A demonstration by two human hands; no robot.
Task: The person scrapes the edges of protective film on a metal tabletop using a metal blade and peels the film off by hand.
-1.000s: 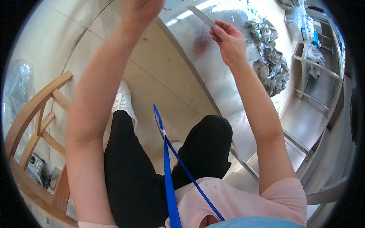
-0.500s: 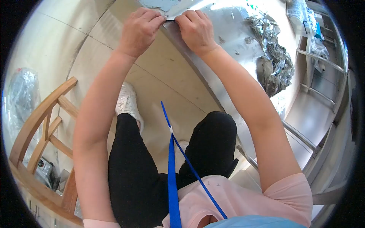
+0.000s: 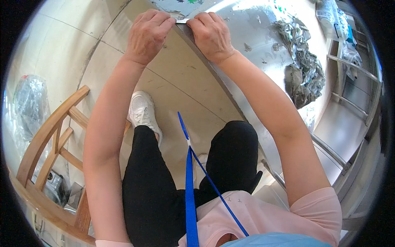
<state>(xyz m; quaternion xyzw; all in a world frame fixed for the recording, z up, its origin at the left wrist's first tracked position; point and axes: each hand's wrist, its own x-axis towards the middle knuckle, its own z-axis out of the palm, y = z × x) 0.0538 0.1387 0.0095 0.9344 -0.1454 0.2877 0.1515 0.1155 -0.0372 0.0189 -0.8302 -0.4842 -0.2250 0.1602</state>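
At the near corner of the metal table [image 3: 255,45], my left hand [image 3: 149,35] and my right hand [image 3: 212,36] are raised side by side, fingers pinched. Between their fingertips stretches a short thin strip [image 3: 181,20], pale on its visible face, with each hand gripping one end. What it is made of I cannot make out. Just beyond the fingers lies a light sheet with small leaf shapes [image 3: 181,5]. My right wrist is over the table, while my left hand is out past its edge, above the floor.
A grey, crumpled, clay-like mass [image 3: 306,68] rests on the table at the right, with small grey smears around it. A metal rack [image 3: 349,66] stands farther right. At the left are a wooden chair [image 3: 51,123] and a clear plastic bag [image 3: 31,103]. A blue lanyard [image 3: 189,193] hangs before me.
The strip between my fingers looked dark before and now shows a pale face. Both hands keep their pinch at the table corner. The whole view has shifted slightly.
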